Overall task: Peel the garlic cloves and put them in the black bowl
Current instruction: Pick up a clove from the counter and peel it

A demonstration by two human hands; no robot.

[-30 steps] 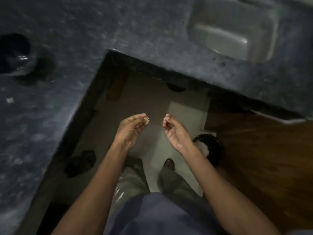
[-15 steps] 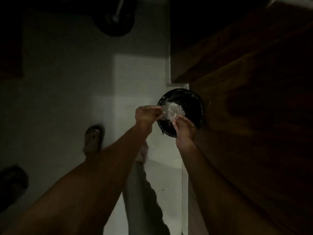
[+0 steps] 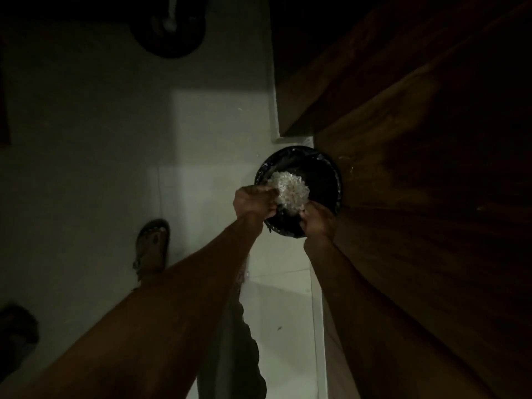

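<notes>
A round black container (image 3: 331, 180) with a black liner stands on the pale floor against a wooden cabinet. Inside it lies a white heap of papery garlic skins (image 3: 289, 187). My left hand (image 3: 253, 201) hovers over the container's near left rim with its fingers bunched together beside the heap. Over the near rim is my right hand (image 3: 316, 218), fingers also curled shut. In this dim light I make out nothing inside either hand. No garlic clove or black bowl is in view.
Dark wooden cabinet fronts (image 3: 417, 168) fill the right side. A foot in a sandal (image 3: 152, 246) stands on the floor at left, with another dark sandal (image 3: 17, 332) at the far left edge. A dark round object (image 3: 169, 27) lies at the top.
The view swung down from the counter to the floor. Both hands, a second ago pinching small white scraps in the air, now sit low over the black container.
</notes>
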